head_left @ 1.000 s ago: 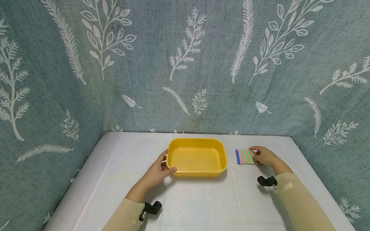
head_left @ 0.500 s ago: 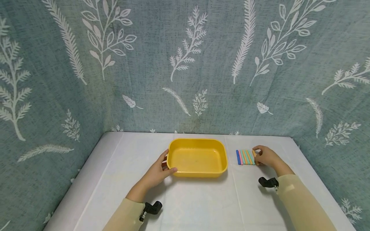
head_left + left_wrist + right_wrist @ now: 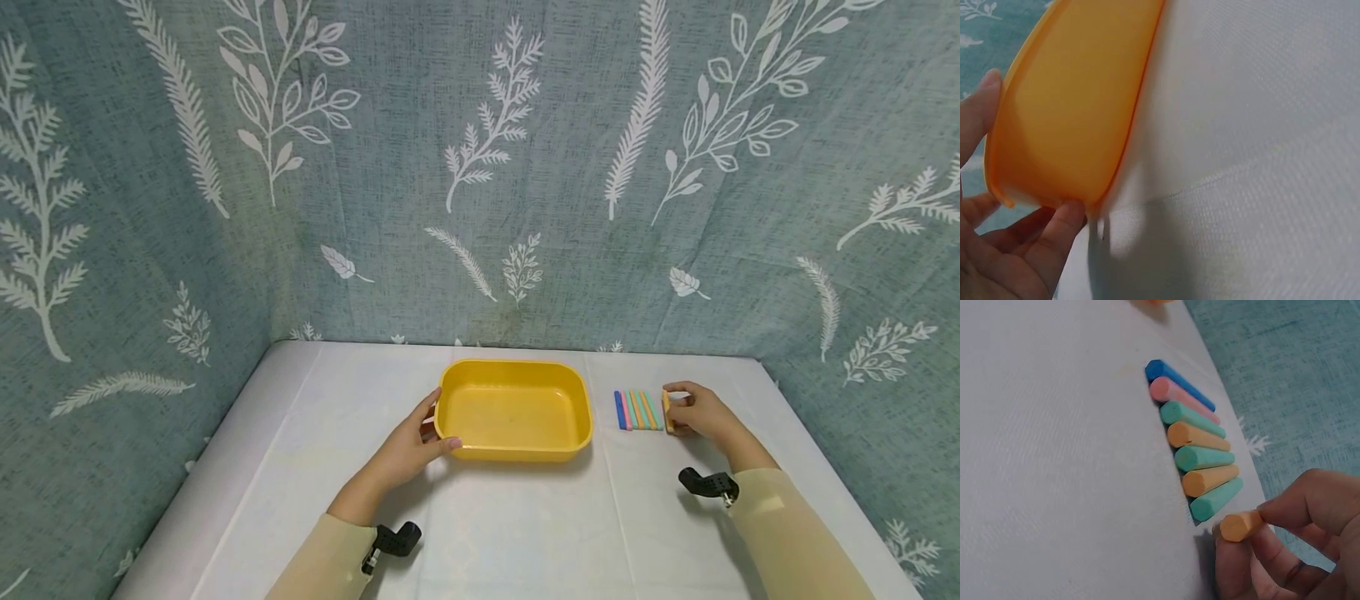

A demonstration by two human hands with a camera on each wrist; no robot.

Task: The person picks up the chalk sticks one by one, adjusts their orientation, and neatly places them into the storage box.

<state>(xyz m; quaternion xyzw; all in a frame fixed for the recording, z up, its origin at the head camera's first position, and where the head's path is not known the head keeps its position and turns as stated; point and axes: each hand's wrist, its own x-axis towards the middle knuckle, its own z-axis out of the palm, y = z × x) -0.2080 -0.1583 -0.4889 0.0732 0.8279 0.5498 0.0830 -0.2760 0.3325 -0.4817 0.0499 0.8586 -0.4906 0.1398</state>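
Observation:
A yellow plastic tray stands in the middle of the table in the head view. My left hand grips its left end, thumb at the front corner and fingers round the outer wall; the left wrist view shows fingers against the tray's wall. To the tray's right, my right hand pinches an orange chalk stick between thumb and fingers. Beside it lies a row of chalk sticks in green, orange, pink and blue, side by side. A small space parts the held chalk from the nearest green stick.
A white cloth covers the table. Green-grey patterned fabric hangs behind it and along both sides. The chalk row lies between the tray's right end and my right hand.
My right hand has drawn the orange chalk stick off the right end of the row and shifted slightly right with it. My left hand and the tray have stayed in place.

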